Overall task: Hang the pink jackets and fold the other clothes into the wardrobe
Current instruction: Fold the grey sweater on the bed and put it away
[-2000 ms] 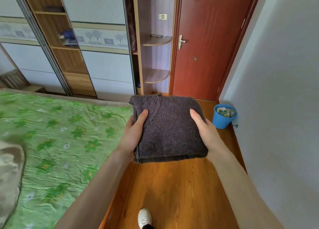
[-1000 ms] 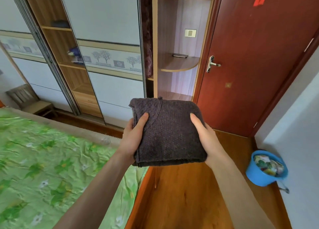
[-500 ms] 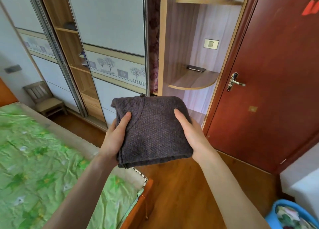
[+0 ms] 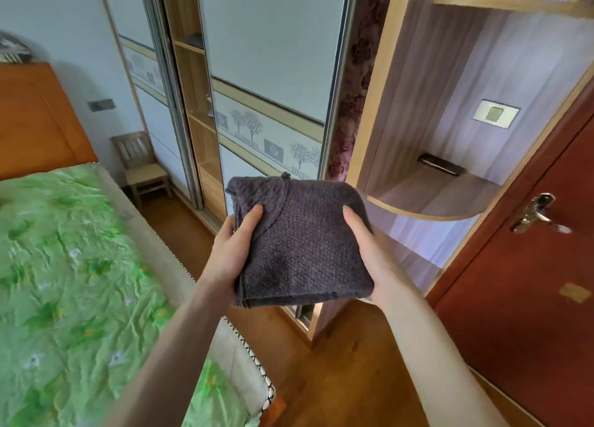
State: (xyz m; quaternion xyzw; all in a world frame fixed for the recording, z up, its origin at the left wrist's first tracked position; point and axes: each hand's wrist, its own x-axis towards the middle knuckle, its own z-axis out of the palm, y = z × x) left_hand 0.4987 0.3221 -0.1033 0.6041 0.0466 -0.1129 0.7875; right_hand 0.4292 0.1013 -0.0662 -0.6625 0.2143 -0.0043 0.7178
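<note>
A folded dark grey knitted garment is held flat at chest height in the middle of the view. My left hand grips its left edge, thumb on top and fingers underneath. My right hand grips its right edge the same way. The wardrobe with pale sliding doors stands right behind the garment, and a narrow open gap with wooden shelves shows to the left. No pink jacket is in view.
A bed with a green flowered sheet fills the lower left, its corner just below my left forearm. Open corner shelves with a dark flat object are at right, beside a red door. A small wooden chair stands by the wall.
The view has turned left and closed in on the wardrobe. The blue bucket has dropped out of sight, the chair and headboard have come in. Both hands hold the garment as before.
</note>
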